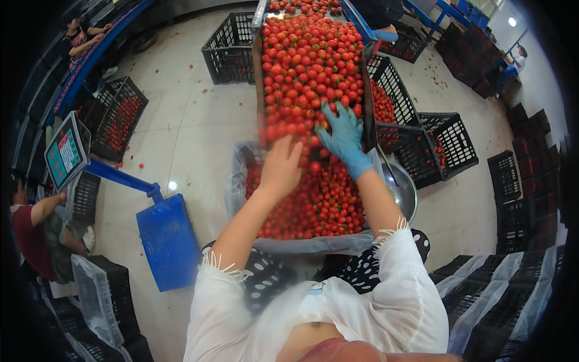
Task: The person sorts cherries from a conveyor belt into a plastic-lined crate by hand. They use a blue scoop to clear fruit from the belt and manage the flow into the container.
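Red cherry tomatoes (pixel 312 63) cover a chute (pixel 369 99) that slopes down towards me. Below its lower end stands a crate lined with clear plastic (pixel 312 244), well filled with tomatoes (pixel 334 203); some over its left part are blurred. My bare left hand (pixel 282 165) is over the crate's far edge, just below the chute's end, its fingers pointing away; whether it holds a tomato is hidden. My right hand (pixel 341 133), in a blue-green glove, lies on the tomatoes at the chute's lower right, fingers spread.
Black plastic crates (pixel 448 145) with tomatoes stand right of the chute, beside a metal bowl (pixel 400 190). A blue platform scale (pixel 167 242) is at my left, its display (pixel 67 151) raised. People (pixel 38 226) are at the left. Stacked lined crates (pixel 493 294) stand at the lower right.
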`<action>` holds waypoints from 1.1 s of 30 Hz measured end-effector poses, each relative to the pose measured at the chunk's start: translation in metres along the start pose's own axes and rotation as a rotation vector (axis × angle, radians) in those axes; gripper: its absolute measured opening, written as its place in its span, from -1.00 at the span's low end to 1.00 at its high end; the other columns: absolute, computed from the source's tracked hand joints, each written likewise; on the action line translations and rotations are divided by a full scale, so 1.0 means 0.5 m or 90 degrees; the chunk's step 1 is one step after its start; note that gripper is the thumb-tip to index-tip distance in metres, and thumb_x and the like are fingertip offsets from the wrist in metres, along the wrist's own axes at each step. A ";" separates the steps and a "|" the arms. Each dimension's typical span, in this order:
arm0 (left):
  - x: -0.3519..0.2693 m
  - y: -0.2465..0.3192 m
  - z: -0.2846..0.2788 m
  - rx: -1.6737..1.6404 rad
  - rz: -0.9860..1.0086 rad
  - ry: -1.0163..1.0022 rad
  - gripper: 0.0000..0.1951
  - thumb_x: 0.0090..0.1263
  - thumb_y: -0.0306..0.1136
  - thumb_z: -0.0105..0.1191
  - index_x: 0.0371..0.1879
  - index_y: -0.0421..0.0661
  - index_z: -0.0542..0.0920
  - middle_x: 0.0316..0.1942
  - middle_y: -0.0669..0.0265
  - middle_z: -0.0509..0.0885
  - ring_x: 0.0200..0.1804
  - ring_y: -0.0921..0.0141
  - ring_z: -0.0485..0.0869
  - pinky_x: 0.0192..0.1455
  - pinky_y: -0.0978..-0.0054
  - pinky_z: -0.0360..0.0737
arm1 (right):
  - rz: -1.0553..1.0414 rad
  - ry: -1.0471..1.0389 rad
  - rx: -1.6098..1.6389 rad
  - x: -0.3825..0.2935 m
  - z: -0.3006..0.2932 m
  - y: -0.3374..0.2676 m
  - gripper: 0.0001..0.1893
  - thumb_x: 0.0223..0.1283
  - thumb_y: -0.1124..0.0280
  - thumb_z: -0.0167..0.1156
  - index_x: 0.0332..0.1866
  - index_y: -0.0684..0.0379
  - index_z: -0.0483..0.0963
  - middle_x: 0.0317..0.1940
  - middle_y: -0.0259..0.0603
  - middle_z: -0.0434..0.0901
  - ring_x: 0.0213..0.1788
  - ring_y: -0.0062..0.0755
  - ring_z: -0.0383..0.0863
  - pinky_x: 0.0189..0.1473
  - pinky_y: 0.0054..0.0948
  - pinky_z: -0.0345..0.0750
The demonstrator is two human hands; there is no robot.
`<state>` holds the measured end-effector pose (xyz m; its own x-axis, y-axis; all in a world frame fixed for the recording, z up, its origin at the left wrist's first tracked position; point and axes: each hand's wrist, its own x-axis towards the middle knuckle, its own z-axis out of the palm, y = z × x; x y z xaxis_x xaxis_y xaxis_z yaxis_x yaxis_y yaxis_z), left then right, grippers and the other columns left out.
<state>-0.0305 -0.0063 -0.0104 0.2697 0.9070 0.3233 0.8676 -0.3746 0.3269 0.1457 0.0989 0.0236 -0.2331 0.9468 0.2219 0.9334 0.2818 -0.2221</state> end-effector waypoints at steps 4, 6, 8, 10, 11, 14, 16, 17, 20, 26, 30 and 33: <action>0.003 0.016 -0.009 0.022 -0.017 0.038 -0.19 0.03 -0.31 0.35 0.34 -0.01 0.27 0.42 -0.06 0.06 0.46 -0.10 -0.02 0.35 -0.08 0.22 | -0.112 -0.014 -0.029 -0.099 0.002 0.014 -0.27 0.11 -0.13 0.16 0.42 -0.33 0.14 0.42 -0.01 0.08 0.45 0.19 -0.02 0.34 0.31 -0.02; -0.001 0.014 -0.005 0.047 -0.027 -0.072 -0.16 0.01 -0.28 0.37 0.35 0.03 0.27 0.43 -0.01 0.07 0.47 -0.11 -0.07 0.34 -0.12 0.23 | -0.134 -0.044 -0.023 -0.134 -0.002 0.011 -0.25 0.04 -0.06 0.29 0.39 -0.33 0.19 0.43 -0.05 0.08 0.46 0.11 0.00 0.32 0.30 0.04; -0.010 0.017 -0.001 0.052 -0.026 -0.075 -0.16 0.00 -0.28 0.37 0.36 0.04 0.27 0.43 0.00 0.07 0.47 -0.11 -0.04 0.35 -0.11 0.24 | -0.147 -0.094 0.008 -0.155 -0.004 0.015 -0.23 0.01 -0.01 0.33 0.39 -0.33 0.19 0.44 -0.06 0.07 0.47 0.04 0.01 0.33 0.30 0.03; -0.013 0.017 0.002 0.043 -0.011 -0.078 -0.15 -0.01 -0.30 0.37 0.36 0.05 0.27 0.42 0.01 0.11 0.44 -0.11 0.06 0.36 -0.07 0.24 | -0.146 -0.144 0.054 -0.168 -0.017 0.014 -0.24 -0.07 0.09 0.42 0.34 -0.29 0.28 0.46 -0.07 0.04 0.47 -0.13 0.06 0.32 0.29 0.03; -0.017 0.019 0.003 0.044 -0.014 -0.077 -0.15 -0.01 -0.30 0.37 0.36 0.05 0.27 0.42 0.01 0.11 0.44 -0.11 0.06 0.36 -0.07 0.24 | -0.150 -0.144 0.055 -0.171 -0.018 0.019 -0.24 -0.07 0.09 0.42 0.34 -0.29 0.28 0.46 -0.07 0.04 0.47 -0.13 0.06 0.32 0.29 0.03; -0.027 0.027 -0.003 0.049 0.025 -0.106 -0.16 0.00 -0.30 0.36 0.36 0.05 0.27 0.40 0.02 0.15 0.43 -0.07 0.10 0.37 -0.04 0.23 | -0.136 -0.128 0.074 -0.176 -0.036 0.012 -0.55 0.01 0.22 0.36 0.09 -0.11 0.53 0.39 0.00 0.20 0.41 -0.08 0.21 0.32 0.19 0.12; -0.025 0.034 -0.004 0.047 0.036 -0.109 -0.17 0.00 -0.30 0.36 0.36 0.04 0.27 0.40 0.03 0.16 0.43 -0.07 0.10 0.37 -0.03 0.23 | -0.117 -0.081 0.236 -0.152 -0.012 0.038 -0.58 0.03 0.25 0.34 0.07 -0.06 0.54 0.33 0.04 0.28 0.35 -0.05 0.29 0.32 0.09 0.17; -0.024 0.036 -0.004 0.043 0.047 -0.115 -0.17 0.01 -0.30 0.35 0.35 0.04 0.28 0.40 0.03 0.16 0.43 -0.06 0.10 0.38 -0.02 0.24 | -0.094 -0.036 0.398 -0.136 0.001 0.053 -0.61 0.05 0.28 0.31 0.06 -0.02 0.55 0.28 0.07 0.36 0.29 -0.01 0.38 0.31 -0.01 0.23; -0.022 0.041 -0.008 0.040 0.047 -0.127 -0.22 0.02 -0.32 0.34 0.32 0.01 0.32 0.39 0.03 0.18 0.43 -0.05 0.10 0.39 -0.01 0.22 | -0.154 0.112 0.345 -0.072 -0.020 0.002 -0.61 0.11 0.26 0.26 0.09 0.00 0.53 0.22 0.10 0.41 0.23 0.05 0.43 0.30 -0.12 0.28; -0.010 0.031 0.009 -0.022 0.027 0.020 -0.34 0.01 -0.41 0.29 0.18 -0.17 0.38 0.31 -0.08 0.23 0.41 -0.09 0.12 0.35 -0.04 0.23 | -0.226 0.075 0.072 0.015 0.062 -0.080 -0.64 0.22 0.10 0.11 0.11 -0.15 0.51 0.37 0.08 0.17 0.42 0.07 0.12 0.34 0.23 0.09; -0.026 0.038 0.009 0.068 -0.016 0.078 -0.36 -0.05 -0.42 0.30 0.12 -0.23 0.42 0.24 -0.12 0.28 0.34 -0.12 0.21 0.33 -0.02 0.25 | -0.301 0.051 0.158 0.016 0.043 -0.083 -0.72 0.14 0.19 0.16 -0.04 -0.06 0.55 0.22 -0.02 0.35 0.17 0.01 0.43 0.22 0.23 0.24; -0.016 0.028 0.028 0.014 0.018 0.070 -0.36 -0.02 -0.40 0.30 0.13 -0.20 0.42 0.27 -0.11 0.26 0.31 -0.08 0.25 0.31 0.06 0.29 | -0.264 0.122 0.393 0.067 0.005 -0.019 -0.62 0.15 0.22 0.14 0.10 0.00 0.46 0.20 -0.09 0.41 0.09 0.01 0.52 0.24 0.08 0.31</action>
<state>-0.0145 -0.0160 -0.0208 0.2483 0.8691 0.4279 0.8695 -0.3947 0.2971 0.1286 0.1284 0.0308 -0.4268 0.7173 0.5507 0.4449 0.6967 -0.5627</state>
